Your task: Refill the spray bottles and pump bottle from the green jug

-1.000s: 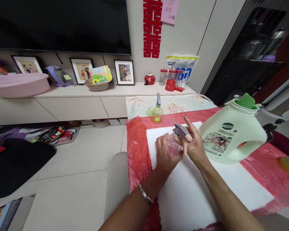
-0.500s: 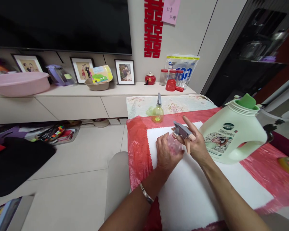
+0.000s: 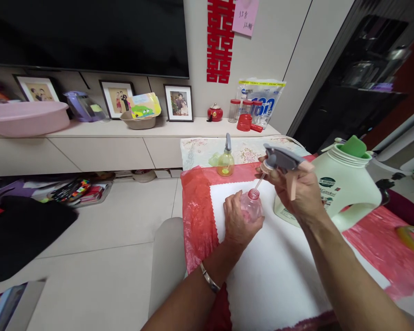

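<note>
My left hand [image 3: 237,218] is wrapped round a small clear pink spray bottle [image 3: 251,207] that stands on the white mat [image 3: 276,266]. Its neck is uncapped and faces up. Above and to the right, my right hand [image 3: 301,188] grips the grey and peach trigger sprayer head [image 3: 285,160]. From its collar a clear dip tube [image 3: 259,181] slants down, the lower end at or just above the bottle mouth; I cannot tell if it is still inside. Behind them stands a yellow spray bottle [image 3: 226,162] with a grey sprayer on it.
A large pale green detergent jug [image 3: 345,184], with a green cap or scoop [image 3: 353,146] in its top, stands right of my right hand. Red plastic sheeting [image 3: 198,216] lies under the mat. A roll of tape [image 3: 412,239] is at the far right.
My right hand has lifted the sprayer head up and to the right, off the pink bottle's neck, and the dip tube now shows. My left hand has stayed around the bottle.
</note>
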### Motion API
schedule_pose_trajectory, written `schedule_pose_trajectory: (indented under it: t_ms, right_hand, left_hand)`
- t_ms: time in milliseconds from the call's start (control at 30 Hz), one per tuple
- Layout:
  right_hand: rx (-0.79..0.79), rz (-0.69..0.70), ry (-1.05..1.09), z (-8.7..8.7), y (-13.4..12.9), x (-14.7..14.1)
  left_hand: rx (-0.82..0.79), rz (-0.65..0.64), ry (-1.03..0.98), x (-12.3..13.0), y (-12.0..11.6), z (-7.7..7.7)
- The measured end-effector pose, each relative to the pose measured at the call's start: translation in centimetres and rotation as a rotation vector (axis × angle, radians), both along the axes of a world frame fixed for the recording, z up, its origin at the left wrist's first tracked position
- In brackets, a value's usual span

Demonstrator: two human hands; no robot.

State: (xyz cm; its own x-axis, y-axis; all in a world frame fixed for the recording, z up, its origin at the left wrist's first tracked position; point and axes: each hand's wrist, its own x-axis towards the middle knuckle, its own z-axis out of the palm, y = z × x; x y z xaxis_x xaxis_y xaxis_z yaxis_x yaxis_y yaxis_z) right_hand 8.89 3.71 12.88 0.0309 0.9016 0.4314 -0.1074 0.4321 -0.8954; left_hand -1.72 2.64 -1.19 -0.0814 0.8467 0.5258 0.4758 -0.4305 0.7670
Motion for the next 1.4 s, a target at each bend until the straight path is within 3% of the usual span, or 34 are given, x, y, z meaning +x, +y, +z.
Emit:
schedule_pose_trajectory:
  t_ms: [200,300,400,600,733,1033,1400]
  right_hand:
    - [0.173,-0.031,-0.051,6.1,0.4,-0.6]
    - [0.202,-0.049,-0.105,6.9,2.2,-0.6]
    - [0.075,-0.025,-0.217,4.5,5.1,0.2]
    - [-0.282,0.137,-0.594,-3.8,8.8,2.4]
    - [-0.406,0.260,-0.823,-6.8,9.7,2.4]
    - [-0.508,0.351,-0.982,-8.6,12.0,1.8]
    - [-0.577,0.512,-0.984,-8.2,11.8,1.6]
  left_hand:
    - [-0.018,-0.009,0.007,0.0,-0.1,0.0]
    - [-0.008,-0.039,0.028,0.0,-0.3,0.1]
    - [0.013,-0.135,0.006,-0.2,-0.8,0.4]
    - [0.022,-0.332,0.032,-0.3,-1.3,0.5]
    - [0.007,-0.398,0.066,-0.2,-1.1,0.2]
    - [-0.002,-0.440,0.049,-0.2,-1.1,0.2]
    - [0.046,-0.419,0.044,-0.1,-1.0,-0.1]
